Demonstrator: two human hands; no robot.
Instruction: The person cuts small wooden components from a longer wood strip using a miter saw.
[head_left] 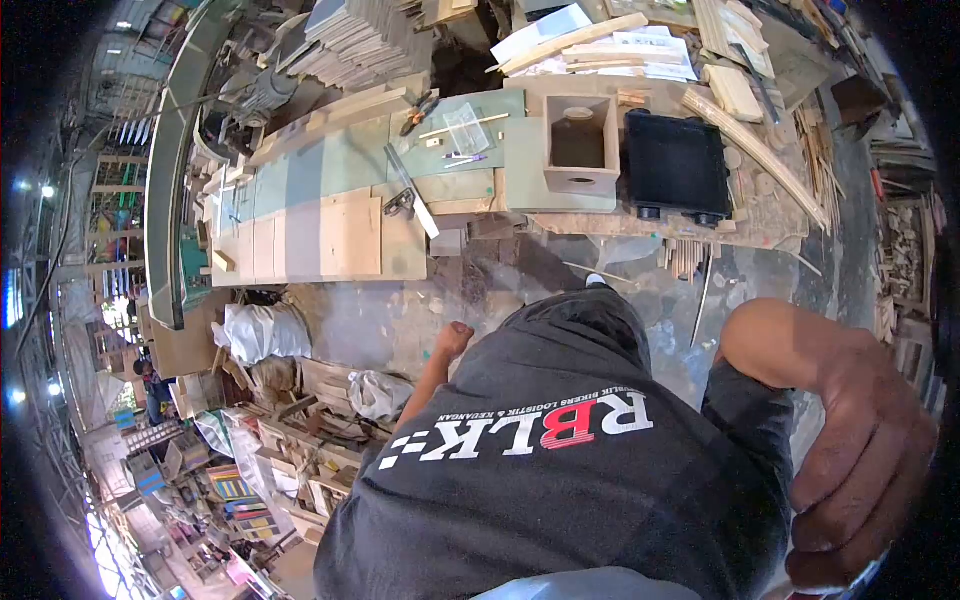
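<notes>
My left hand hangs beside my dark shirt, its fingers curled into a loose fist with nothing visible in it. Large and close to the camera at the right edge, my right hand is raised with its fingers bent together; anything inside it is hidden. Across the workbench in front of me, a wooden box with an open side stands next to a black case. A square with a metal blade lies at the bench's front edge, near flat wooden panels.
Pliers, a clear plastic box and pens lie on the bench. Wood strips and papers are at the back. White sacks and wood scraps stand at the left. Another person is far left.
</notes>
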